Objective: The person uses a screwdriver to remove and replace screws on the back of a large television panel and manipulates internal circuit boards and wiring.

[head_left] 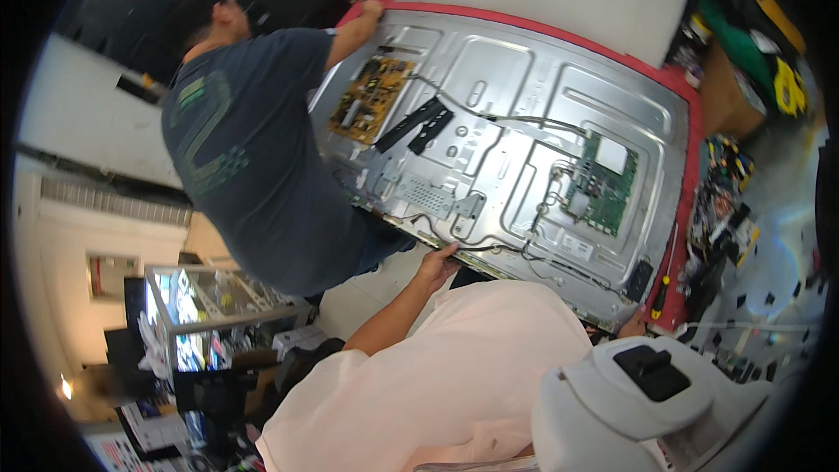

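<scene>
A large opened flat-screen TV, its bare metal back facing up, lies over a red-edged table. My left hand is closed on its near edge, thumb on top and fingers underneath. At the near right corner my right hand shows only in part; it seems to hold the edge, its fingers mostly hidden. The TV carries a tan power board, a green main board, cables and a small black speaker. A co-worker in a dark T-shirt reaches to the far left corner with one hand.
A yellow-and-black screwdriver lies on the red table border beside the TV's right edge. Tools and loose parts clutter the right side. A glass display case stands at left. A white plastic object fills the lower right.
</scene>
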